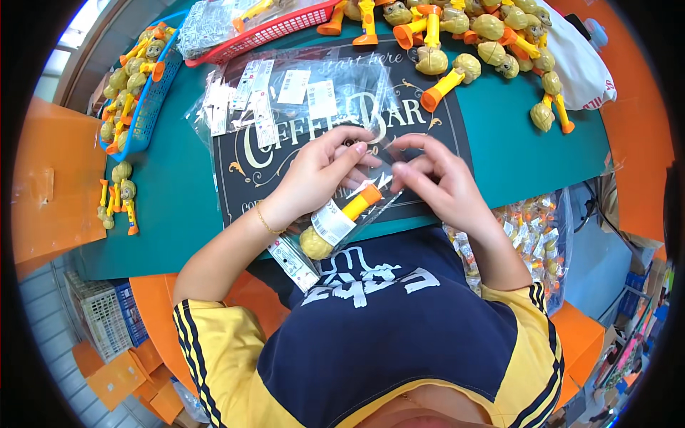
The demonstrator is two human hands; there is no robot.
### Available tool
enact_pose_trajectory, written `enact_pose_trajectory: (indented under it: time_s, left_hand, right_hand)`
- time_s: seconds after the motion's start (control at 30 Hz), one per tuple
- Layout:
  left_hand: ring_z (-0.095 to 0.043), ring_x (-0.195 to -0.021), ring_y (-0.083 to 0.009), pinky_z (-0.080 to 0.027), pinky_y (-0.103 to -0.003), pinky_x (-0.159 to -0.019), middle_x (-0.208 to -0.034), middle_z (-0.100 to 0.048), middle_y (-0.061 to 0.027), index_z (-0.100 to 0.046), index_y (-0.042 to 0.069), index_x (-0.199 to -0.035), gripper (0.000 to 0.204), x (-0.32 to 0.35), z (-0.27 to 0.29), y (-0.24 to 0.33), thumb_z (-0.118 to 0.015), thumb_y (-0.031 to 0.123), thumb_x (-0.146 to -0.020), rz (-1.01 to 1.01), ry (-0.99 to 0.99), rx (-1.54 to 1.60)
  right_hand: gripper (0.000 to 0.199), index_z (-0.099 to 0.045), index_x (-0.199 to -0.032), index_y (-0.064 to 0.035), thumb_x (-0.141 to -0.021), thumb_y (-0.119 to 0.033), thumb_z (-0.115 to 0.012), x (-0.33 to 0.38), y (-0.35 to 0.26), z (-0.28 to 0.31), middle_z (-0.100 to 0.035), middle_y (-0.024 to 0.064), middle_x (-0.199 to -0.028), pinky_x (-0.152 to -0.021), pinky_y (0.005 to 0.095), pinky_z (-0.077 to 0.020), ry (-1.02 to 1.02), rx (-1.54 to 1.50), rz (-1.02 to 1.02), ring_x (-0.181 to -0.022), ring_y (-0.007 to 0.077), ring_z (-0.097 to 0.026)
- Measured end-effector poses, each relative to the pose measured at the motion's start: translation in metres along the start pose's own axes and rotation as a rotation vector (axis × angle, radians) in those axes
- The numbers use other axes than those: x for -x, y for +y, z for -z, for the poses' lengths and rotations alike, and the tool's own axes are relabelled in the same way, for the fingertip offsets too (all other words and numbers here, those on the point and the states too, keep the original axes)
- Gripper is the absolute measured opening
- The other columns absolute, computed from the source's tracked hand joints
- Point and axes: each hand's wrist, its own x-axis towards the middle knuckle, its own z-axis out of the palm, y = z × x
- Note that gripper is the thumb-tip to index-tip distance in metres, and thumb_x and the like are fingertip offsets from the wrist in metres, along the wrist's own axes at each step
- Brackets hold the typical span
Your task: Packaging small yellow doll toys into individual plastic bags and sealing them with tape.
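A clear plastic bag (377, 202) hangs between my two hands, close to the table's near edge. Inside it lies a yellow toy (354, 207) with a knobbly round end and an orange cap-like end, partly covered by a white label (333, 222). My left hand (335, 165) is closed on the upper left of the bag, thumb and forefinger near each other. On the bag's upper right edge my right hand (432, 178) pinches the film with bent fingers. A printed card strip (292, 262) shows below the toy's round end.
Flat clear bags with white labels (292, 89) lie on a dark printed mat (449, 153). Loose yellow toys (492, 53) are heaped at the far right. A blue basket (153, 100) of toys stands left, a red basket (278, 32) behind. Bagged toys (531, 235) fill a container at right.
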Motion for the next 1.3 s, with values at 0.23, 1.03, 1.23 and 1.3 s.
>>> enact_pose_trajectory:
  time_s: [0.23,1.03,1.23,1.3]
  left_hand:
    - [-0.064,-0.105,-0.0178,-0.053,-0.028,-0.090,-0.115,-0.064,-0.0126,-0.051,-0.005,-0.129,0.033,0.003,-0.014,-0.007,-0.046,0.012,-0.101,-0.175,0.010,0.001]
    - [-0.067,-0.098,-0.0167,-0.054,-0.027,-0.083,-0.111,-0.067,-0.0125,-0.056,-0.004,-0.125,0.030,0.033,-0.034,0.001,-0.049,0.009,-0.099,-0.329,0.154,0.080]
    - [-0.068,-0.094,-0.0176,-0.055,-0.027,-0.081,-0.110,-0.068,-0.0137,-0.060,-0.002,-0.122,0.028,0.038,-0.035,0.000,-0.051,0.011,-0.099,-0.401,0.178,-0.119]
    - [-0.068,-0.096,-0.0192,-0.055,-0.029,-0.082,-0.112,-0.066,-0.0153,-0.056,-0.003,-0.124,0.030,0.039,-0.033,0.003,-0.047,0.013,-0.101,-0.329,0.164,-0.033]
  right_hand:
    - [0.014,-0.070,-0.097,-0.0012,-0.083,-0.004,-0.068,-0.021,0.003,-0.021,-0.069,0.0111,-0.087,-0.065,0.0305,-0.0533,0.432,0.606,0.435,-0.077,0.0240,-0.068]
    - [0.018,-0.070,-0.095,-0.0037,-0.077,-0.007,-0.072,-0.015,-0.018,-0.020,-0.067,0.0072,-0.088,-0.063,0.0325,-0.0483,0.435,0.781,0.602,-0.076,0.0231,-0.064]
    - [0.010,-0.066,-0.090,-0.0014,-0.080,-0.002,-0.068,-0.017,-0.017,-0.020,-0.065,0.0098,-0.087,-0.065,0.0307,-0.0483,0.414,0.682,0.521,-0.077,0.0249,-0.064]
    - [0.009,-0.064,-0.092,0.0005,-0.083,0.000,-0.064,-0.018,-0.013,-0.011,-0.063,0.0118,-0.087,-0.067,0.0272,-0.0473,0.463,0.610,0.537,-0.078,0.0205,-0.062]
